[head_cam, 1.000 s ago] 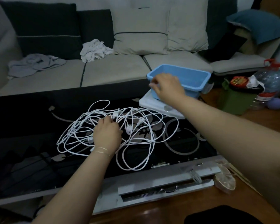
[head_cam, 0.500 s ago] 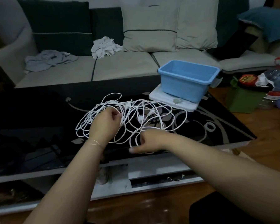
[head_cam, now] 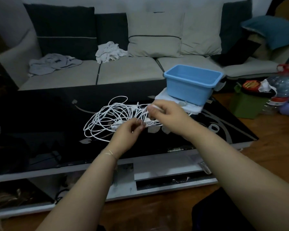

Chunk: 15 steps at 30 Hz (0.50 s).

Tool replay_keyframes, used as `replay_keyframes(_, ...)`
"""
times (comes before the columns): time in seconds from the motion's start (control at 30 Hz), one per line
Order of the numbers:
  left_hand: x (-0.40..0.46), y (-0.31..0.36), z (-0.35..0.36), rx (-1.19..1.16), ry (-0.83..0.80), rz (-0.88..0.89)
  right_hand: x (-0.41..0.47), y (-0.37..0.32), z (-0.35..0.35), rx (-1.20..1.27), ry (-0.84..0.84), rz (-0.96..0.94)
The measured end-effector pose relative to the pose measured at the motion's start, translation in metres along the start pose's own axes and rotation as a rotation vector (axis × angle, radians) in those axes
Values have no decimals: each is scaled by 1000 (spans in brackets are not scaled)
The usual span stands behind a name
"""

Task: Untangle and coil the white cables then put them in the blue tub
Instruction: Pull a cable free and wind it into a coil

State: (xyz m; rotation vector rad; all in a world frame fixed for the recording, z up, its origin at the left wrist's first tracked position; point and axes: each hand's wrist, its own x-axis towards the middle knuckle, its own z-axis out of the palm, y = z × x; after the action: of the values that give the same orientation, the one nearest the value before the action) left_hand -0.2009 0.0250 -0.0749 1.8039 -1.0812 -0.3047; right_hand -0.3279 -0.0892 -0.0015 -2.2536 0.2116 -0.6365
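Observation:
A tangle of white cables (head_cam: pixel 110 120) lies on the black glass coffee table (head_cam: pixel 40 127). My left hand (head_cam: pixel 126 135) pinches strands at the tangle's right side, fingers curled. Just to the right, my right hand (head_cam: pixel 167 117) grips a cable end and strands between thumb and fingers, lifted slightly above the table. The blue tub (head_cam: pixel 190 90) stands empty on a white flat slab (head_cam: pixel 193 108) at the table's far right, behind my right hand.
A grey sofa (head_cam: pixel 127 70) with cushions and crumpled cloths runs behind the table. A green bin (head_cam: pixel 247 104), a large water bottle (head_cam: pixel 280 90) and a purple ball sit on the wooden floor at right. A drawer with a handle (head_cam: pixel 180 180) is below the tabletop.
My right hand went from the tub to the table's front edge, then up into the tangle's right side. My left hand shifted right along the cables. The view has moved.

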Motion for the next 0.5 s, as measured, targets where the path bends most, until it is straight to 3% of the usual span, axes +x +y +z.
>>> replay_keyframes(0.13,2,10,-5,-17,197,47,3,3,-22,43,260,111)
replay_keyframes(0.23,-2,24,-17,-59,277,51,4,18,-32,-76,217,238)
replay_keyframes(0.3,-5,36,-24,-124,285,61,1,25,-34,-166,69,291)
replay_keyframes(0.37,-8,45,-32,-136,263,67,-6,28,-29,-170,-200,393)
replay_keyframes(0.43,-10,48,-39,-109,176,10,-13,30,-21,-140,-526,538)
replay_keyframes(0.5,-8,32,-47,-52,27,-115,-19,32,-13,-170,-707,623)
